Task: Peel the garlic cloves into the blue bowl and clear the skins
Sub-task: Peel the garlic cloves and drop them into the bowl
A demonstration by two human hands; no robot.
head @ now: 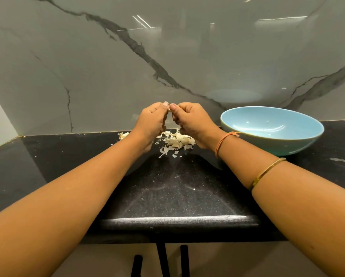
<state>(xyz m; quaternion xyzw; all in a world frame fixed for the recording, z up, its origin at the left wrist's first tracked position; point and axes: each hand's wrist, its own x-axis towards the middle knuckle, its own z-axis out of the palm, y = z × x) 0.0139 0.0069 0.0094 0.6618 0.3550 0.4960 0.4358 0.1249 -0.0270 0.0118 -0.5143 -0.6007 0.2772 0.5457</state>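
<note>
In the head view, a garlic clove (169, 109) is pinched between the curled fingers of the left hand (151, 121) and the right hand (192, 120), above the skins (177, 141) heaped on the counter (167, 188). Its long axis cannot be told. The blue bowl (277, 145) is set rightward — nearest the right hand.
</note>
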